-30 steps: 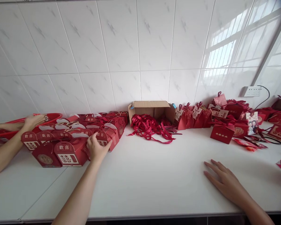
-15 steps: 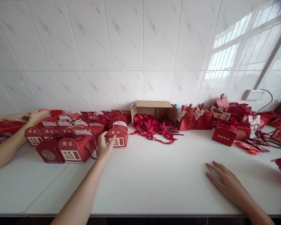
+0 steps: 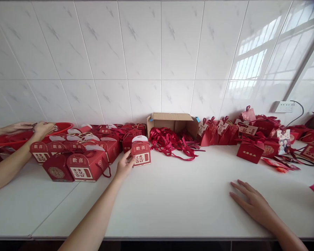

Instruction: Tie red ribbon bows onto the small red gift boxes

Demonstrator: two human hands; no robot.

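Note:
My left hand (image 3: 125,164) grips the left side of a small red gift box (image 3: 141,154), which has gold characters on its flap and a white label on its front. This box stands upright on the white table (image 3: 188,202). Part of my fingers is hidden behind it. To the left of that hand are rows of similar red boxes (image 3: 87,164), some with cord handles. My right hand (image 3: 251,200) lies flat on the tabletop with its fingers spread, holding nothing.
Red ribbons (image 3: 170,143) spill from a cardboard carton (image 3: 170,116) by the tiled wall. Red boxes with bows (image 3: 251,150) crowd the back right, beside red packets (image 3: 279,164). At the left, a co-worker's hands (image 3: 43,129) are over a red basin (image 3: 65,126).
My left hand has moved the gift box to the right, away from the boxes behind it. My right hand has stayed put. The red item at the right edge has shifted.

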